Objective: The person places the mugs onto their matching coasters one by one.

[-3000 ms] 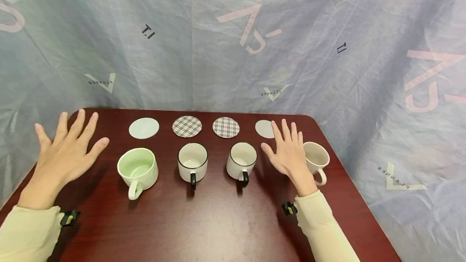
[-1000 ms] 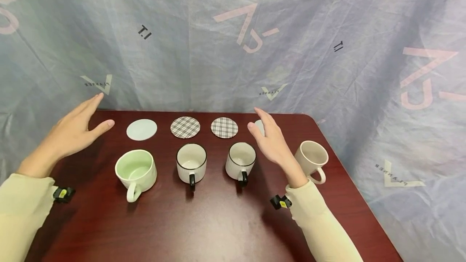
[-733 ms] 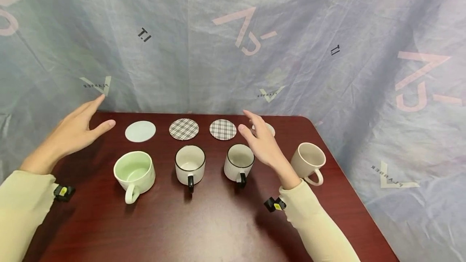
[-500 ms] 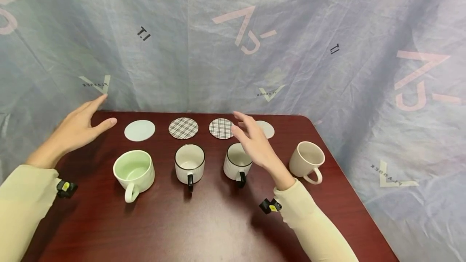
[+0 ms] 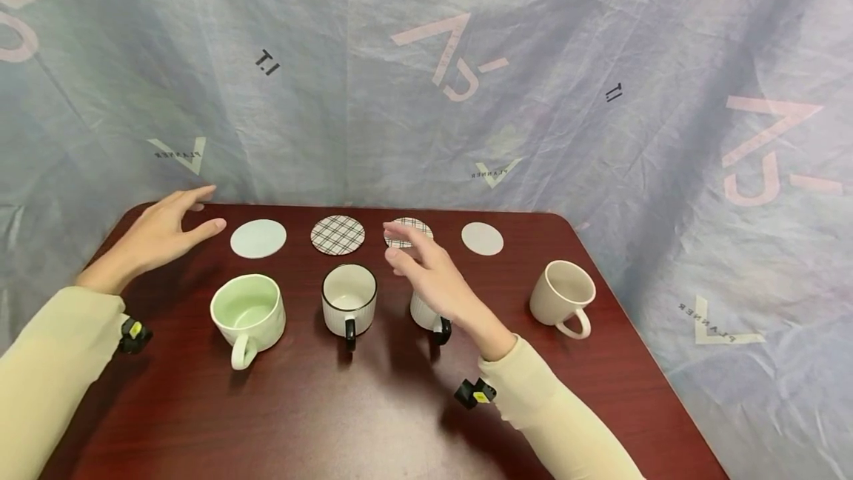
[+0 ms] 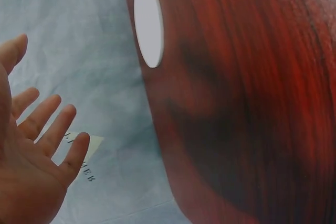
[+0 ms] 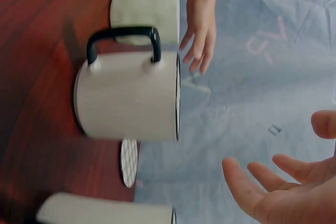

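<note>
My left hand (image 5: 163, 234) hovers at the table's far left, fingers relaxed, thumb toward a plain pale coaster (image 5: 258, 238). Nothing is in it. My right hand (image 5: 436, 276) is held over the right-hand black-handled mug (image 5: 426, 312), hiding most of its rim, fingers relaxed and pointing left. The other black-handled mug (image 5: 349, 301), white with a black rim, stands just left of those fingertips. A wide green mug (image 5: 248, 313) is nearer the left hand, and a beige mug (image 5: 563, 295) stands to the right. Every mug's handle faces the near side.
Behind the mugs lie two plaid coasters, the left one (image 5: 338, 235) in full view and the right one (image 5: 418, 227) partly covered by my fingers. A plain coaster (image 5: 483, 238) is at right. A grey printed cloth (image 5: 300, 95) hangs behind the dark red table (image 5: 320, 406).
My right hand has swung left from beside the beige mug to over the right black-handled mug. My left hand has turned from spread flat and shifted slightly right. The mugs stay put.
</note>
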Motion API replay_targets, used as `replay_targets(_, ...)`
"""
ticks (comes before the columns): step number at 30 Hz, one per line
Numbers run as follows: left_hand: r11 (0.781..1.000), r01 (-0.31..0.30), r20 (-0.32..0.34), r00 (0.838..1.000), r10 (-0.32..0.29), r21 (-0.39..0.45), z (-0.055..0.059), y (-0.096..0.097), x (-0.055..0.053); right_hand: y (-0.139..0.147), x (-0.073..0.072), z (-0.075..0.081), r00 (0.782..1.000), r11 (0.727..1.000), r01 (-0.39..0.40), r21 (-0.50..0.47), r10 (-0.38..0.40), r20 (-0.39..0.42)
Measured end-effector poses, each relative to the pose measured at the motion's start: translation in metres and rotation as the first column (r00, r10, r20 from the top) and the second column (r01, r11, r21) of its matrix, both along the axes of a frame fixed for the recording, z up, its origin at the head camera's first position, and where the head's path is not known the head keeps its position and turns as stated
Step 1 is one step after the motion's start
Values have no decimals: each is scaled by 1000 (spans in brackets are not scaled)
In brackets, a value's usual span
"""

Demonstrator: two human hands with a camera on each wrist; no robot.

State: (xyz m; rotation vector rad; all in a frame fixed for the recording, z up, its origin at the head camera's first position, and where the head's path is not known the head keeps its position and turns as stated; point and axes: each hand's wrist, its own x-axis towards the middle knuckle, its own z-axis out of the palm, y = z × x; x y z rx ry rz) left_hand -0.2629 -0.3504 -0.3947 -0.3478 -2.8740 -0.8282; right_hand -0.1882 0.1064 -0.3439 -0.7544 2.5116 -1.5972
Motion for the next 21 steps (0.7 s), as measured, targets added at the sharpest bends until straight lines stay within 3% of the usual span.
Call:
replay_targets(9,999,37,61,998,-35,-30,-15,-3,-11,-23,12,-5,995,995,-78,-66,82,57)
replay_targets(21,996,85,105,991,-80,-41,-32,-4,-26,-41,24,-12,991,994,-109,-11,109,82)
